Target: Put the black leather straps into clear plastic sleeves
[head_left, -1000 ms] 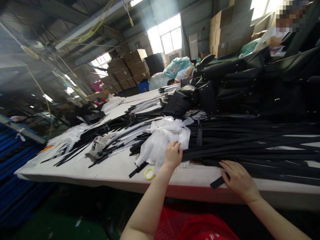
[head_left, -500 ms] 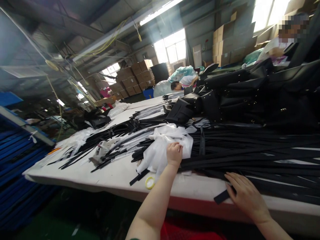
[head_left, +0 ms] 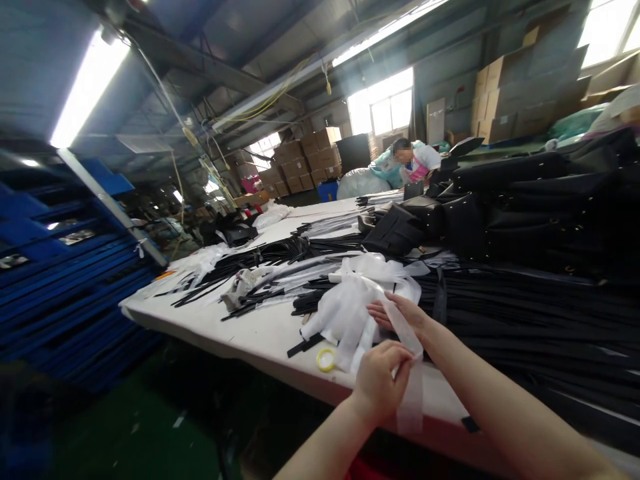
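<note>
Pinching a sheer white, ribbon-like strip (head_left: 411, 393) between the thumb and fingers of my left hand (head_left: 383, 379), I have its lower part hanging beside that hand, over the front edge of the pale-covered table (head_left: 265, 337). My right hand (head_left: 400, 317) is open just beyond, fingers extended, with the strip running across it; I cannot tell whether it grips. A loose white heap of thin sheets (head_left: 347, 310) lies beside both hands. Left of my left hand sits a round yellow ring (head_left: 325, 360); long flat black straps (head_left: 510, 310) spread right of my right hand.
</note>
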The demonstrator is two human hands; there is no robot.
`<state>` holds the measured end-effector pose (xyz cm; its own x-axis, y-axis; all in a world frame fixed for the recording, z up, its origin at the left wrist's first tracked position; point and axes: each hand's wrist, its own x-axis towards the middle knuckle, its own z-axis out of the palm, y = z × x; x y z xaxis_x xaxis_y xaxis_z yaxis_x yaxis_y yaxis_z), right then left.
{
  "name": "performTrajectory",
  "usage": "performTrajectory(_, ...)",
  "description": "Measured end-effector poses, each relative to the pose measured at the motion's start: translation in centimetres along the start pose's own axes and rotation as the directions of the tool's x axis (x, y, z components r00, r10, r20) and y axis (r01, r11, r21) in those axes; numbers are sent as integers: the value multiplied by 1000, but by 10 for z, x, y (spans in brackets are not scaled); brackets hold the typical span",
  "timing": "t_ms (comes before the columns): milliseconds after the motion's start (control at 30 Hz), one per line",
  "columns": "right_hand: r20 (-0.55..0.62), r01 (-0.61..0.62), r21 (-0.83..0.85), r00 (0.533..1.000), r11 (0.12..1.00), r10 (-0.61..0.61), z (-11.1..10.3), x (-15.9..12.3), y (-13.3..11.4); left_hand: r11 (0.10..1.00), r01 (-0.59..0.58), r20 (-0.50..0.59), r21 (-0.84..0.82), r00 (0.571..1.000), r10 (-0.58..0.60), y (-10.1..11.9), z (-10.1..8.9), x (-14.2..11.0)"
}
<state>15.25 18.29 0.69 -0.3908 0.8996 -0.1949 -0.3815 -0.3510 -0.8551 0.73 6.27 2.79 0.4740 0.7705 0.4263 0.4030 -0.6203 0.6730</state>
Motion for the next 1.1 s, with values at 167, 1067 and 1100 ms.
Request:
performTrajectory(167, -127, 61, -173, 988, 983, -83, 11, 0, 25, 964, 262, 21, -47, 965, -261, -14, -3, -54)
performTrajectory(1067, 329, 198, -683, 943, 703, 54, 25, -190, 121, 54, 731, 622, -680, 614, -485, -35, 44, -55)
performTrajectory(1100, 301, 178, -691, 952, 700, 56, 21, -190, 125, 105, 684, 529, -722, 643, -554, -34, 43, -54)
